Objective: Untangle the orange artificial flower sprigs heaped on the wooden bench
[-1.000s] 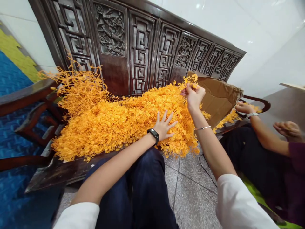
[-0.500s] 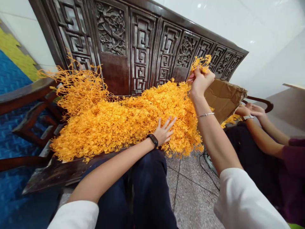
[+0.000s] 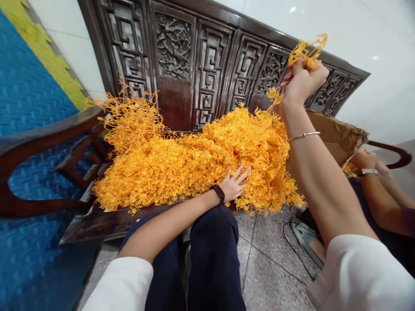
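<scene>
A large heap of orange plastic flower pieces on thin stems [image 3: 181,168] covers the seat of a dark carved wooden bench. Fingers spread, my left hand [image 3: 234,185] lies flat on the front right part of the heap. My right hand [image 3: 303,80] is raised above the heap's right end, closed around a small bunch of orange plastic flower stems [image 3: 308,52]. A few strands hang below that fist toward the heap. The fingertips of the right hand are partly hidden behind the hand itself.
Behind the heap rises the carved bench back [image 3: 207,73]. Right of my forearm stands a brown cardboard box [image 3: 333,134]. Another person's hands [image 3: 372,162] are beside it. A grey device with a black cable [image 3: 304,242] rests on the tiled floor. A curved armrest [image 3: 42,125] is at left.
My right hand has risen up and to the right with the orange bunch, drawing strands away from the heap. The left hand stays on the heap. The view has shifted left.
</scene>
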The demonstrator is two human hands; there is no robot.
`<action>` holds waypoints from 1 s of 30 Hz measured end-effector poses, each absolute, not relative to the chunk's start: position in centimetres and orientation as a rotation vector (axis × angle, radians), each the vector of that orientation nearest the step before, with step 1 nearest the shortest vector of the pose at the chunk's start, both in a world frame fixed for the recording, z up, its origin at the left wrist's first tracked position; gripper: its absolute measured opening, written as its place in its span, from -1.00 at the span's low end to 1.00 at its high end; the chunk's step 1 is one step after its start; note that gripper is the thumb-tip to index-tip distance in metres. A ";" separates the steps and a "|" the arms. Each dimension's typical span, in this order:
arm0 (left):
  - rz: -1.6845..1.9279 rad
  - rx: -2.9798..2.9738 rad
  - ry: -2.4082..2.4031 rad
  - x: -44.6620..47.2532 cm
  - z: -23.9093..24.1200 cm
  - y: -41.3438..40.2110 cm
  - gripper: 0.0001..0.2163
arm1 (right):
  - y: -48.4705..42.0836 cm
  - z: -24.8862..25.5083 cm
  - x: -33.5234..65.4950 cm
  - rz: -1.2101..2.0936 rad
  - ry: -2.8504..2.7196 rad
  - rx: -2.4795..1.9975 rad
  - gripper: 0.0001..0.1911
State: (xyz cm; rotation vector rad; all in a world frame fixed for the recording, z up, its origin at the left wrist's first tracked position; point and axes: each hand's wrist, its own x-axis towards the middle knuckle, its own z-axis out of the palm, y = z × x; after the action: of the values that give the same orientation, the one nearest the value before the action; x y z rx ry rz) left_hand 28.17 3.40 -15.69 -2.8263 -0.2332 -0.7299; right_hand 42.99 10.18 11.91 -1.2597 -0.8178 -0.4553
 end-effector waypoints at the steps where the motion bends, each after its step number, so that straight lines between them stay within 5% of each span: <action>1: -0.727 -2.839 -0.232 28.2 -15.8 3.4 -0.76 | 10.4 12.1 42.9 -0.465 -0.807 -1.247 -0.71; 11: -0.764 -2.783 -0.240 27.7 -15.3 3.8 -0.75 | 12.4 14.3 43.2 -0.420 -0.806 -1.109 -0.68; 17: -0.608 -2.790 -0.103 27.1 -15.4 4.0 -0.56 | 9.6 7.1 41.1 0.178 -1.107 -1.553 -0.82; 20: -0.574 -2.777 0.071 26.6 -15.2 3.3 -0.45 | 7.9 2.3 41.7 0.184 -1.150 -1.628 -0.79; 30: -0.899 -2.601 0.021 27.0 -9.4 0.3 -0.65 | 1.1 0.8 40.1 0.438 -1.180 -1.322 -0.83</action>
State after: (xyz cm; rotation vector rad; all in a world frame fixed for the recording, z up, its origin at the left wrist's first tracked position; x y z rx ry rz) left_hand 27.03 0.33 -9.44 -2.6007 0.0206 -0.8991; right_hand 40.07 1.13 0.78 -1.3218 -1.1805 0.4380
